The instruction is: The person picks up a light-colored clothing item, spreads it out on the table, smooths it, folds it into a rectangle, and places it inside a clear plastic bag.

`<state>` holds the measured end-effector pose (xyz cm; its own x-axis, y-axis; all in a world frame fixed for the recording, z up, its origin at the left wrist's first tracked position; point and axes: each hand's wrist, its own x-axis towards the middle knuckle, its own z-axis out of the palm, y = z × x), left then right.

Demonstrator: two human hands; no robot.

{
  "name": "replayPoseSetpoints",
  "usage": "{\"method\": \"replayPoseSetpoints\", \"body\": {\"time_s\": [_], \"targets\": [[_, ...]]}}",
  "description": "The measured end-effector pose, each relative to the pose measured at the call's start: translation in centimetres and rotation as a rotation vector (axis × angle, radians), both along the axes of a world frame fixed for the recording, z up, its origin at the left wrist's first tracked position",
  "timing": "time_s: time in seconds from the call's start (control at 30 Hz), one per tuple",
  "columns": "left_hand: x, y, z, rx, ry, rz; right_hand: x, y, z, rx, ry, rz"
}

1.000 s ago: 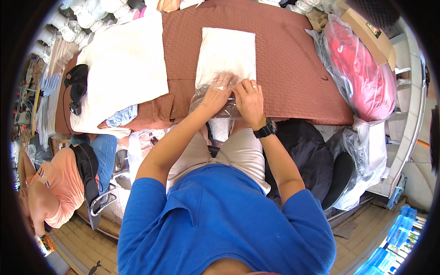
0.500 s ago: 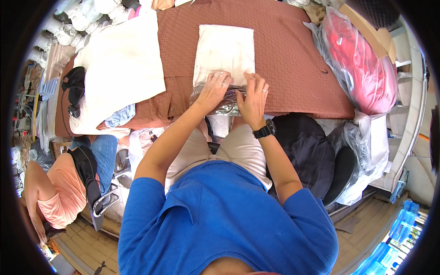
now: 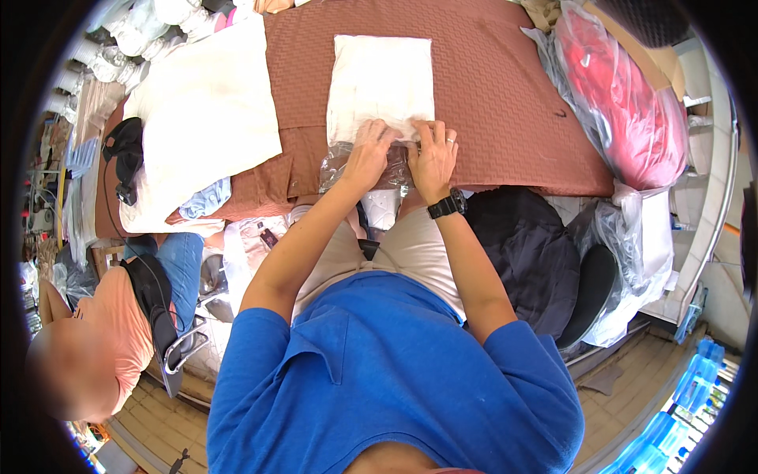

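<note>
A folded white cloth in a clear plastic bag (image 3: 380, 83) lies flat on the brown-covered table in front of me. Over the table's near edge hangs the bag's loose, crinkled open end (image 3: 335, 164). My left hand (image 3: 369, 154) has its fingers bent down on the near left part of the bag, closed on the plastic. At the near right corner, my right hand (image 3: 432, 158), with a ring and a black wristwatch, grips the plastic with curled fingers. Both thumbs are partly hidden, and the fingertips are slightly blurred.
A large white cloth (image 3: 205, 103) is spread on the left of the brown table cover (image 3: 505, 103), beside a black strap-like device (image 3: 125, 150). Red goods in a clear bag (image 3: 620, 103) stand at the right. A seated person in orange (image 3: 130, 316) is at my left.
My hands have shifted slightly along the bag's near edge, and the loose plastic end hangs flatter below them. The person at left has leaned over.
</note>
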<state>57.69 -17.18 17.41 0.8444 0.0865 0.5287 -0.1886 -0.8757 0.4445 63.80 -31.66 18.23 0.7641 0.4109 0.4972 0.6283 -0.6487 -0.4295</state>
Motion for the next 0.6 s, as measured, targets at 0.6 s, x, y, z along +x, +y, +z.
{"method": "replayPoseSetpoints", "body": {"time_s": [0.6], "targets": [[2.3,-0.3,-0.3,0.25,0.091,-0.085,0.1,-2.3,-0.9,0.319,0.189,0.074]]}}
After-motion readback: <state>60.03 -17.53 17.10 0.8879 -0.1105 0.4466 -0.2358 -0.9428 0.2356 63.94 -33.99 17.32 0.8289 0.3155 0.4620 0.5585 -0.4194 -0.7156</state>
